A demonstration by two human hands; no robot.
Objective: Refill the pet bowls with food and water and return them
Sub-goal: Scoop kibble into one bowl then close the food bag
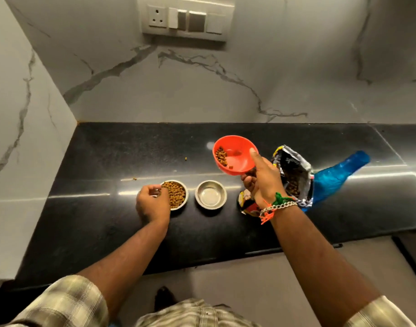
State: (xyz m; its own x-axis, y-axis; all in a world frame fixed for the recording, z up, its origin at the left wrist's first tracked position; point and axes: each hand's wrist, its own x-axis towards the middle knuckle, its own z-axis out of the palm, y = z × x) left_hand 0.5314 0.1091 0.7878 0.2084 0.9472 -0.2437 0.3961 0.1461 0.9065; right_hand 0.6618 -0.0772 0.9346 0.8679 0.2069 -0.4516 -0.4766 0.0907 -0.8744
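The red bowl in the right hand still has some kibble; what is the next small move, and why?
Probably tip the red bowl back over the open food bag. The left steel bowl already looks full of kibble, and the second steel bowl holds no kibble, likely meant for water from the blue bottle.

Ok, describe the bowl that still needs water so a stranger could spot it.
On the black counter, two steel bowls sit side by side near the front edge. Take the empty steel bowl, the one nearer the food bag; its neighbour, the kibble-filled bowl, is full.
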